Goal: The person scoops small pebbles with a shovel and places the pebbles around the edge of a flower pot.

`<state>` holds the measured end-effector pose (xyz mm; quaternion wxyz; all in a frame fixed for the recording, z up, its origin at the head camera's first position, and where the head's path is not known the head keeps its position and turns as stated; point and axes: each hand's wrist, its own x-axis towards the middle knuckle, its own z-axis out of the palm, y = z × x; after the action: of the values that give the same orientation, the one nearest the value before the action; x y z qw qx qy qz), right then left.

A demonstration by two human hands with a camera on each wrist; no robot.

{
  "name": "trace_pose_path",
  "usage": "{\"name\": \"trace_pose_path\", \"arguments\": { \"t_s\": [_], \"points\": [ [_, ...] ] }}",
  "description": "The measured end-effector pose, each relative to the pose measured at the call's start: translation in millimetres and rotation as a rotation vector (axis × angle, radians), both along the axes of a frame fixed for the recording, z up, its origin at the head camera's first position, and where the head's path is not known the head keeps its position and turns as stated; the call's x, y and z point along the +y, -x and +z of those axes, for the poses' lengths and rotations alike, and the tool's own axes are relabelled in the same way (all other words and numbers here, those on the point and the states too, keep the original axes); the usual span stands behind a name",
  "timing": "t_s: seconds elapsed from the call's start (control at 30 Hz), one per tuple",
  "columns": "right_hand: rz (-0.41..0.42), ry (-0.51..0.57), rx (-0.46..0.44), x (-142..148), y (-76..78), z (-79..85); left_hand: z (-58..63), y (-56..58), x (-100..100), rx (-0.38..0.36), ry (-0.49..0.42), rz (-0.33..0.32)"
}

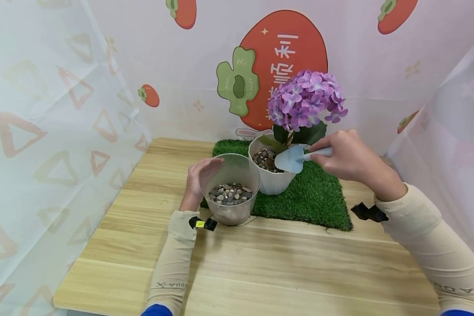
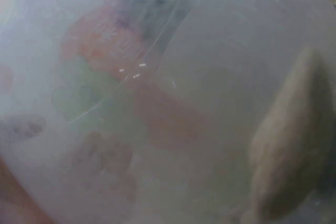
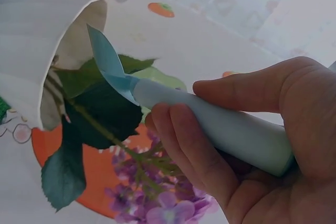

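Note:
A pale blue trowel (image 1: 290,159) is in my right hand (image 1: 349,156), its handle gripped between thumb and curled fingers. The blade reaches over the rim of a white flowerpot (image 1: 274,182), tipped down towards the pebbles (image 1: 265,159) inside. A purple hydrangea (image 1: 306,98) with green leaves stands in this pot. My left hand (image 1: 199,180) rests against the left side of a clear plastic bucket (image 1: 231,215), fingers fairly straight along its wall. Mixed pebbles (image 1: 230,194) cover the bucket's bottom. In the left wrist view, the hazy bucket wall (image 2: 210,77) hides most of that hand.
A green turf mat (image 1: 312,202) lies under the flowerpot on the wooden table (image 1: 284,267). The bucket stands at the mat's front left edge. Behind the table hangs a printed cloth (image 1: 197,66), with white sheets on both sides.

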<state>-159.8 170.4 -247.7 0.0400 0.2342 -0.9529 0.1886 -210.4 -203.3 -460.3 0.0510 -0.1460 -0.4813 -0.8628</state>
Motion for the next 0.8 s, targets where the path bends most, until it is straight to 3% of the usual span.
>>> {"name": "trace_pose_path", "arguments": {
  "t_s": [0.2, 0.4, 0.8],
  "points": [
    [0.033, 0.0, 0.021, -9, -5.1, 4.0, 4.7, -5.3, 3, 0.029, 0.026, 0.031],
    [0.086, 0.004, 0.028, -20, -7.1, 7.8, 1.5, -1.8, 2, 0.025, -0.003, 0.018],
    [0.276, 0.033, 0.063, -50, -3.7, 9.4, 0.7, -1.4, 2, 0.034, -0.025, 0.001]
  ]
}}
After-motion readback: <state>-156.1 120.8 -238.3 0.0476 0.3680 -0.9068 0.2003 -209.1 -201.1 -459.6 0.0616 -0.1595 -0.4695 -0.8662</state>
